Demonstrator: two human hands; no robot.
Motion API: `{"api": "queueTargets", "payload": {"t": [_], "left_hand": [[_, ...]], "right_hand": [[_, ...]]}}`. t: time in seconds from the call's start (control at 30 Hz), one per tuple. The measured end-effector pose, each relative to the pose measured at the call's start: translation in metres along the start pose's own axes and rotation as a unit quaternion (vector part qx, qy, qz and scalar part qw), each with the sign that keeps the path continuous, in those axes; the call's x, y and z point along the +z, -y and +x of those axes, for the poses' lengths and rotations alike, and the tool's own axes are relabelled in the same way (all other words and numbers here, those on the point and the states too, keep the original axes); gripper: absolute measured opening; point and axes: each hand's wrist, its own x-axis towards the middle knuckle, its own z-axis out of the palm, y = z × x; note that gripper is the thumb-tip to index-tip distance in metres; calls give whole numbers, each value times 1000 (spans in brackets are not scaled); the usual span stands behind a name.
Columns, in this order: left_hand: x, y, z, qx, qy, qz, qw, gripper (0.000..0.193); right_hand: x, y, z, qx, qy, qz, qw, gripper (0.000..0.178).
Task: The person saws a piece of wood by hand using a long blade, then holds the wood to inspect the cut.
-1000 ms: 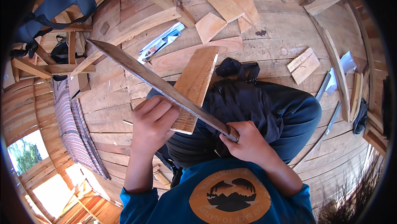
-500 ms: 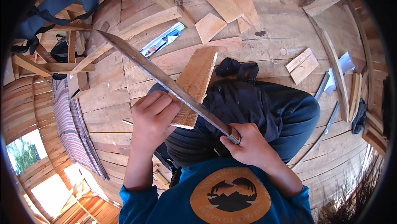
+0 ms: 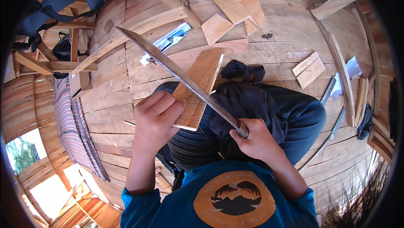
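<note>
My left hand [image 3: 158,116] is closed round the near left edge of a short wooden board [image 3: 201,72], which slants up and away over my lap. In my right hand [image 3: 259,139] is the wooden handle of a machete [image 3: 176,71]. Its long dark blade runs up to the left and crosses over the face of the board, just beyond my left fingers. Whether the edge touches the wood I cannot tell. Dark cloth [image 3: 248,106] lies across my lap under the board's right side.
Several cut boards [image 3: 227,3] lie on the plank floor [image 3: 277,51] ahead. A split wooden piece [image 3: 309,69] is to the right, near long timbers [image 3: 341,76]. A shiny blue-white wrapper [image 3: 172,36] lies beyond the blade. Wooden framing [image 3: 130,30] stands at the left.
The machete has shifted to the right and slightly away from me, so its blade crosses the board farther from my left hand. My left hand and the board stay nearly in place.
</note>
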Motion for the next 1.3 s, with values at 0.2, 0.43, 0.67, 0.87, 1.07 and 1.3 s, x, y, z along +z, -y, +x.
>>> {"api": "queueTargets", "payload": {"t": [0.2,0.43,0.67,0.87,1.07,1.3], "left_hand": [[2,1,0,5,-20,-11,1000,31],[0,6,0,-11,-5,-12,1000,32],[1,4,3,-12,-11,-11,1000,32],[0,7,7,-16,-11,-14,1000,30],[0,13,1,-22,-15,-27,999,29],[1,14,-8,-43,-14,-31,998,29]], "right_hand": [[-3,3,0,21,8,-14,1000,21],[1,8,-3,2,-1,2,1000,22],[-13,-2,3,108,29,5,994,24],[-7,20,1,37,81,69,994,25],[1,9,15,33,91,41,994,26],[6,8,16,10,62,13,998,23]]}}
